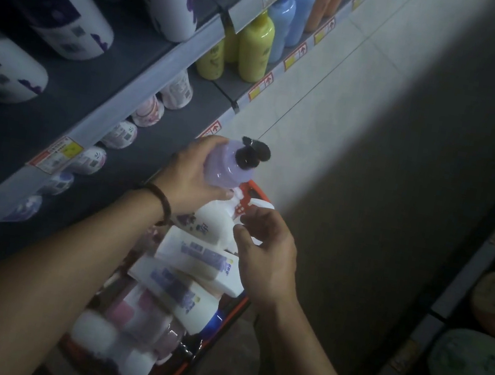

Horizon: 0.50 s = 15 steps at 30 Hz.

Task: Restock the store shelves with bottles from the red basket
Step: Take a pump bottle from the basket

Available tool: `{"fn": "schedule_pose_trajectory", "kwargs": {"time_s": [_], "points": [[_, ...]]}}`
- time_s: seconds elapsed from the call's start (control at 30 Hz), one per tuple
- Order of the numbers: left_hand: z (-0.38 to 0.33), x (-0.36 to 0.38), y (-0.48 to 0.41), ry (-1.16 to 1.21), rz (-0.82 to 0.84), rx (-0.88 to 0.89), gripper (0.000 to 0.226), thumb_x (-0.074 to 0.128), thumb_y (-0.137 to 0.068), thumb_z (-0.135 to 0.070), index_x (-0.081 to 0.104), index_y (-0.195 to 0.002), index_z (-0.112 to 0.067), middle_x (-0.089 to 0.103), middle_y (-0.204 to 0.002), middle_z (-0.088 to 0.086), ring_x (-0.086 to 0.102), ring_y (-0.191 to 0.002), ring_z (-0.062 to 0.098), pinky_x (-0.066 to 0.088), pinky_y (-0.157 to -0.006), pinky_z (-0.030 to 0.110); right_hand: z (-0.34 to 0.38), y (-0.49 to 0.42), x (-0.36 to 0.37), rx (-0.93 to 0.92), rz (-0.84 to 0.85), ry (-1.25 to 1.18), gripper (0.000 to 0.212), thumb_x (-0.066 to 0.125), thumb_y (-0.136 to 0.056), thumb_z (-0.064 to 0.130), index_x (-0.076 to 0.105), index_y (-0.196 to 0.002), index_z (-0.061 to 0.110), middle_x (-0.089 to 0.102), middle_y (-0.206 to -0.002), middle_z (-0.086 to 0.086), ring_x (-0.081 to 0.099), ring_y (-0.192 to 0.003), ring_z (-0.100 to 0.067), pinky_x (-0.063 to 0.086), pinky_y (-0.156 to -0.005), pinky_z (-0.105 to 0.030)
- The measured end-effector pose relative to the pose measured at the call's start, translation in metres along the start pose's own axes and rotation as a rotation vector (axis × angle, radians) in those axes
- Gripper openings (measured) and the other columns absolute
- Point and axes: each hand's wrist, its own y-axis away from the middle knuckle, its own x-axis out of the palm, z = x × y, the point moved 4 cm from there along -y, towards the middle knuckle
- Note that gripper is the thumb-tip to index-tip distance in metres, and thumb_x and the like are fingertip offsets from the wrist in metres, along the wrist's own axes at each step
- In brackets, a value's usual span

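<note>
A person's left hand [196, 172] grips a purple pump bottle [227, 166], lifted just above the red basket [254, 192] on the floor. The right hand [265, 248] curls round the pump of a white bottle [214, 222] in the basket. This looks like mid-restock, and the next move likely needs a free spot on the shelf [162, 141].

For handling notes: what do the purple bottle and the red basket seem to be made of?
Purple bottle: probably glossy translucent plastic, highlights on its shoulder; black pump looks hard plastic. Red basket: likely moulded plastic, from its slotted wall; finish unclear, dim light.
</note>
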Motion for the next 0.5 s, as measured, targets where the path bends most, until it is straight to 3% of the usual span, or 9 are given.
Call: {"fn": "schedule_pose_trajectory", "kwargs": {"time_s": [0.1, 0.27, 0.43, 0.5], "points": [[-0.004, -0.015, 0.01, 0.105, -0.005, -0.036, 0.087, 0.097, -0.067, -0.029, 0.054, -0.142, -0.034, 0.066, -0.132, -0.009, 0.062, -0.121, 0.015, 0.054, -0.102, 0.036, 0.013, 0.002, 0.001, -0.03, -0.003, -0.005, 0.026, 0.075, -0.097, 0.024, 0.07, -0.123, 0.029, 0.074, -0.114, 0.018, 0.069, -0.105, 0.002, 0.059, -0.088, -0.024], [-0.017, -0.033, 0.03, 0.384, -0.006, -0.057, 0.092, 0.093, -0.053, -0.049, 0.059, -0.137, -0.033, 0.07, -0.129, -0.012, 0.067, -0.121, 0.011, 0.055, -0.105, 0.046, 0.042, 0.008, 0.0, -0.066, 0.015, -0.05, 0.035, 0.076, -0.094, 0.022, 0.065, -0.127, 0.029, 0.073, -0.114, 0.014, 0.069, -0.104, 0.001, 0.055, -0.082, -0.016], [-0.045, -0.054, 0.058, 0.513, -0.066, 0.014, 0.08, 0.092, -0.064, -0.035, 0.057, -0.136, -0.031, 0.071, -0.127, -0.006, 0.07, -0.116, 0.022, 0.062, -0.082, 0.048, 0.077, 0.02, -0.002, -0.123, 0.072, -0.081, 0.039, 0.079, -0.091, 0.019, 0.064, -0.125, 0.032, 0.073, -0.116, 0.015, 0.069, -0.106, -0.003, 0.055, -0.075, -0.016], [-0.057, -0.063, 0.07, 0.552, -0.085, 0.039, 0.076, 0.091, -0.068, -0.028, 0.057, -0.136, -0.026, 0.072, -0.126, -0.003, 0.071, -0.114, 0.022, 0.061, -0.089, 0.053, 0.093, 0.028, -0.005, -0.148, 0.076, -0.072, 0.04, 0.081, -0.089, 0.021, 0.063, -0.122, 0.035, 0.073, -0.116, 0.017, 0.069, -0.108, -0.003, 0.059, -0.079, -0.024]]}}
